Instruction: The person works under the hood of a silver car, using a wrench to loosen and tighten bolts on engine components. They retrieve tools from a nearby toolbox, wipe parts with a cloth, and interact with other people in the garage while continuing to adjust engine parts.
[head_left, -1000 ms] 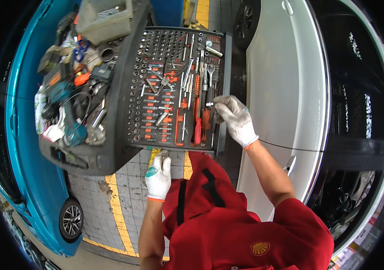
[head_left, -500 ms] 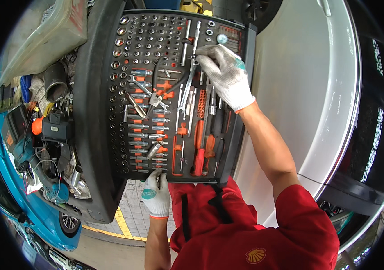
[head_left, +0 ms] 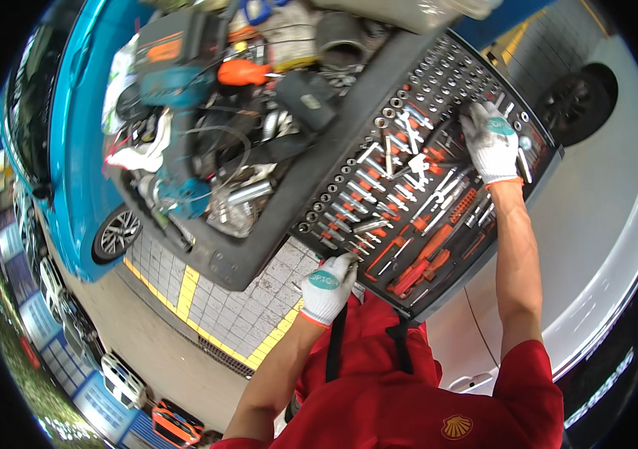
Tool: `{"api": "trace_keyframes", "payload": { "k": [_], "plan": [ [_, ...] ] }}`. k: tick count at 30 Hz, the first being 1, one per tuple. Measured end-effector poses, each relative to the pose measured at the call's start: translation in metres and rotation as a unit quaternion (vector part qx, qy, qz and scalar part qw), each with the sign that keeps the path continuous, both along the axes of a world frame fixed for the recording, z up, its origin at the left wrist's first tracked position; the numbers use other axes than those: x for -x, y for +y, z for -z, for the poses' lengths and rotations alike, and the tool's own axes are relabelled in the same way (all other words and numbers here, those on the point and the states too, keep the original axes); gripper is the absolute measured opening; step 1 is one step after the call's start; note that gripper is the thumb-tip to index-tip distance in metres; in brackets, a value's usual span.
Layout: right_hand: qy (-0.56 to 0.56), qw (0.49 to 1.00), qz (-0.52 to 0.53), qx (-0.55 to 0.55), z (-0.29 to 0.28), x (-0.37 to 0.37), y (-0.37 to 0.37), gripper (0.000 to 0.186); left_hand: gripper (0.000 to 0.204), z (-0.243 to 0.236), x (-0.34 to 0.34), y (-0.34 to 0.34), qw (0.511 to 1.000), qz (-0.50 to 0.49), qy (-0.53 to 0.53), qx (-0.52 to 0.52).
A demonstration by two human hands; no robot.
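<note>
My right hand [head_left: 491,142], in a white knit glove with grey palm and fingers, is over the far right part of an open tool drawer [head_left: 552,161]. Its fingers bend down among the tools, and whatever they grip is hidden. My left hand [head_left: 330,288], gloved alike, is at the drawer's near left corner with its fingers closed; what they hold cannot be made out. Rows of sockets [head_left: 388,113] line the drawer's left and far sides. Between the hands lie loose pliers [head_left: 417,166], wrenches [head_left: 438,200] and a red-handled screwdriver [head_left: 410,278].
Left of the drawer, the black cart top [head_left: 278,217] carries a teal power tool [head_left: 176,86], an orange-handled tool [head_left: 242,73] and a metal cylinder [head_left: 250,192]. A silver car [head_left: 596,232] stands close on the right, a blue car [head_left: 87,172] on the left.
My view has turned, so the cart and drawer now slant and more of the left side shows. The right hand has moved from beside a long wrench toward the drawer's far sockets.
</note>
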State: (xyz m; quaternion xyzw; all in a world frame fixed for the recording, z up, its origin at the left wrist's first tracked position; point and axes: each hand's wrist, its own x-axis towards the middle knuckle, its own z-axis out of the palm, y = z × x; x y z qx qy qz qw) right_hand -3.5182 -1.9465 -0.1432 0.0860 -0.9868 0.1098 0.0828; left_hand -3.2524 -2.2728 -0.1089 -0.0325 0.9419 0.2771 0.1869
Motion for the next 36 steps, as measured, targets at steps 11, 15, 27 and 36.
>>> {"api": "trace_keyframes", "payload": {
  "k": [11,15,27,36],
  "plan": [
    [-0.016,0.933,-0.351,0.081,-0.086,-0.105,-0.055,0.034,0.025,-0.108,0.02,0.002,0.861,-0.263,-0.096,-0.425],
    [-0.184,0.836,-0.413,0.311,-0.112,-0.19,-0.123,0.032,0.033,-0.136,0.039,0.004,0.844,-0.248,0.09,-0.467],
    [-0.45,0.752,-0.152,0.457,-0.149,-0.214,-0.145,0.025,0.021,-0.122,0.104,-0.106,0.889,-0.126,0.31,0.313],
    [-0.159,0.863,-0.364,0.312,-0.128,-0.229,-0.12,0.031,0.028,-0.125,0.121,-0.098,0.913,-0.107,0.2,0.34]
  ]
}}
